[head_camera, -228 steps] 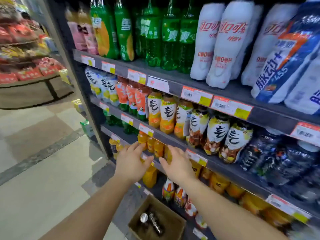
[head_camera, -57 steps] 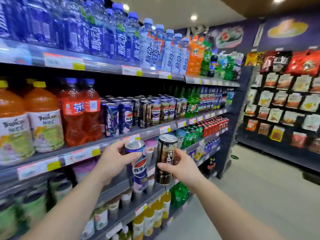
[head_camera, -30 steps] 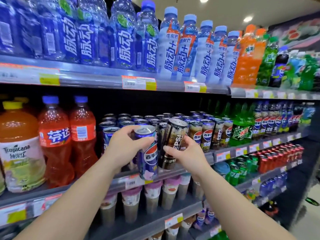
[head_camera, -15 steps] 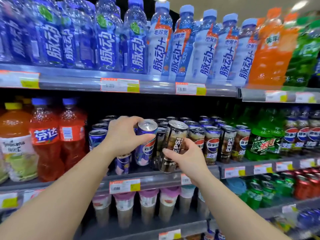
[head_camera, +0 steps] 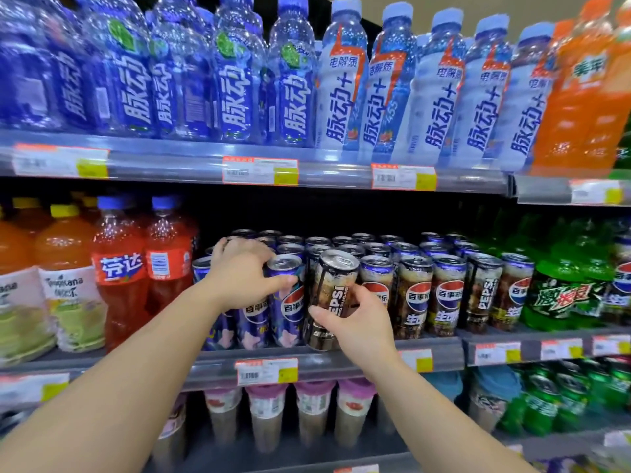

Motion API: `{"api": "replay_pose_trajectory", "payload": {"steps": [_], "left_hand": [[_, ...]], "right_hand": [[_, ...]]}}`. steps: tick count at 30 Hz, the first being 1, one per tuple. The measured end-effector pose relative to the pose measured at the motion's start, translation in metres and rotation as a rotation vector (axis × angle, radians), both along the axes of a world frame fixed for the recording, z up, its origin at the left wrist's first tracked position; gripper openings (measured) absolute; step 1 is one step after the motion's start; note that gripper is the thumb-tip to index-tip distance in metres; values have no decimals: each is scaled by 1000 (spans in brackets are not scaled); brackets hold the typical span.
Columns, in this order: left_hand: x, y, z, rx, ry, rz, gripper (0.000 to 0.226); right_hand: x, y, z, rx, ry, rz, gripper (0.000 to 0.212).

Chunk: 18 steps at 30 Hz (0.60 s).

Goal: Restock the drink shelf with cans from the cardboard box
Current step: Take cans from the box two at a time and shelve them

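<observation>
Left hand [head_camera: 244, 278] grips a blue can [head_camera: 286, 302] near its top, fingers curled round it; the can stands upright at the front edge of the middle shelf [head_camera: 345, 365]. Right hand [head_camera: 355, 322] grips a black can [head_camera: 329, 298], thumb across its front; this can tilts left, its base at the shelf edge, just beside the blue can. Behind and to the right stand rows of more cans [head_camera: 415, 295]. Left of the cans: 2 red bottles [head_camera: 136, 268]. Right: green bottles [head_camera: 560, 295]. Upper shelf carries blue bottles [head_camera: 235, 80]. Cardboard box not visible.
</observation>
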<state>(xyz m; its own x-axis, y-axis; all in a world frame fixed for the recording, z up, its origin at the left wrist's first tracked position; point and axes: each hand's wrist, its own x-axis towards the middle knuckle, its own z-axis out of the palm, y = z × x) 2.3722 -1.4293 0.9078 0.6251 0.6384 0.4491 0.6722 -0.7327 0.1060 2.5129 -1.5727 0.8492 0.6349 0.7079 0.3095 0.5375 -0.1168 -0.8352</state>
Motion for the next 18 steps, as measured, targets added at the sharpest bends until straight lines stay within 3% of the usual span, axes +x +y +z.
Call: {"api": "replay_pose_trajectory", "payload": {"steps": [8,15,18], "left_hand": [[-9,10,-4,42,-58,-112,88],[-18,-5,-36,108,-648,-288,68],[-20,-14,-48,79,-762,-285,62]], "right_hand": [[-8,5,-3,18,-27,-90,86],[-20,10,-5,-1,-54,-145,85],[-23,12,-4,-19,-80,-169,85]]}}
